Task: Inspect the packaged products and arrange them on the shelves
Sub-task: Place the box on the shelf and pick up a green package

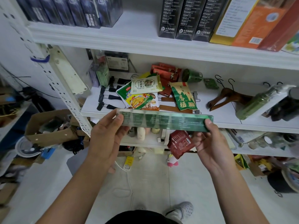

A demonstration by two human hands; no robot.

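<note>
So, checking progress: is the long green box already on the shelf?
No, left hand and right hand hold the long green box up by its ends.

Holds a long box (165,121) level before the front edge of the middle shelf (208,92), left hand (106,136) at its left end, right hand (212,143) at its right. Behind it, on that shelf, heaped pouches (145,92); right of them, a hanger (226,97). Above, on the upper shelf (137,29), upright boxes (184,18).

Two forearms are shown bare from the lower edge of the view up to the left hand (105,139) and right hand (212,147), whose nails are cut short. A dark garment (139,217) is seen at bottom centre. A pale grey clog-style shoe (182,209), perforated with small round holes, is worn on one foot
</note>
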